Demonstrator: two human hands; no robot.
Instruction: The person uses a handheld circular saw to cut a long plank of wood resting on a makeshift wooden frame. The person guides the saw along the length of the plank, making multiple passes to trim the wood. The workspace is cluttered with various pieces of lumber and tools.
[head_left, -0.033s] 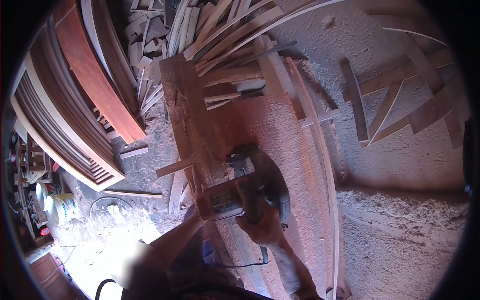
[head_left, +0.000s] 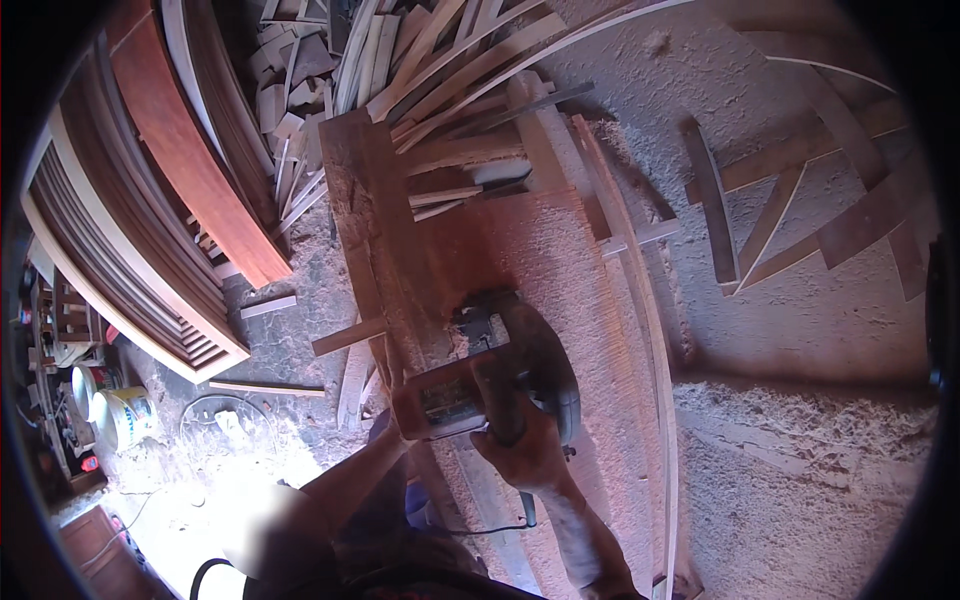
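Observation:
A dark corded power saw [head_left: 548, 365], which looks like a circular saw, rests on the dusty wooden workbench [head_left: 600, 370] in front of me. My right hand [head_left: 525, 455] is wrapped round its black handle. My left hand [head_left: 393, 438] is at the near left corner of the saw's flat base; its fingers are mostly hidden, so what they grip does not show. Beneath and beyond the saw lies a reddish-brown board [head_left: 465, 240], coated in sawdust. The saw's blade is out of sight. From the tool a black cord [head_left: 530, 512] runs toward my body.
Curved wooden frames [head_left: 150, 230] lean at the left, beside a reddish curved board [head_left: 190, 150]. Loose offcuts [head_left: 420, 60] pile up beyond the bench. A small wood strip [head_left: 348, 336] juts from its left side. White buckets [head_left: 125, 418] stand far left; curved pieces [head_left: 710, 200] lie right.

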